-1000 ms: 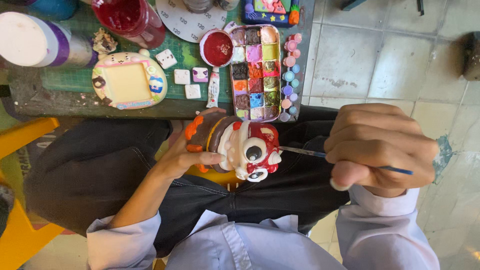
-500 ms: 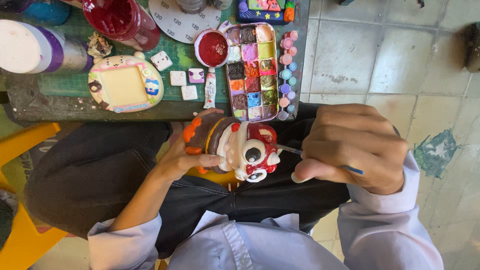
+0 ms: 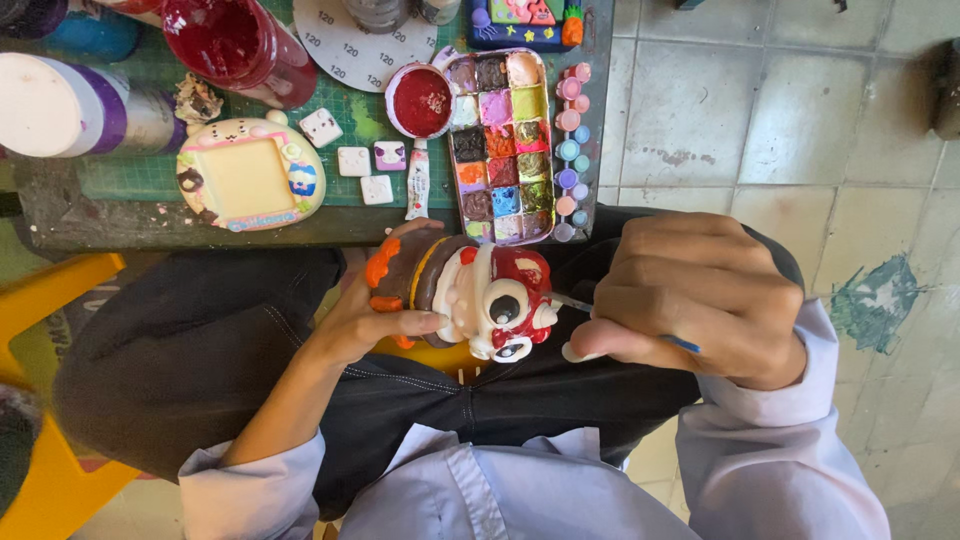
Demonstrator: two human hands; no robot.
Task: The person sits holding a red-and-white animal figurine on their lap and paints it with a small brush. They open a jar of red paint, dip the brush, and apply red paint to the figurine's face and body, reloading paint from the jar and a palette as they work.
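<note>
1. Head view: left hand (image 3: 375, 320) grips a painted figurine (image 3: 465, 290) over the lap, below the worktop (image 3: 150, 225) edge.
2. Right hand (image 3: 690, 300), just right of the figurine, is closed around a thin paintbrush (image 3: 572, 302) whose tip touches it.

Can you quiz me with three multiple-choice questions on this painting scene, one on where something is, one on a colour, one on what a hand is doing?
1. Where is the paint palette?
A. On the floor tiles
B. On the table's right end
C. On the lap

2. What colour is the paint in the small round dish?
A. Red
B. Blue
C. Yellow

3. What is the right hand doing?
A. Resting open
B. Holding a cup
C. Gripping a thin brush

Answers: 1 B, it lies by the table edge. 2 A, the dish is filled with red. 3 C, its fingers close around the brush, aimed at the figurine in the left hand.
</note>
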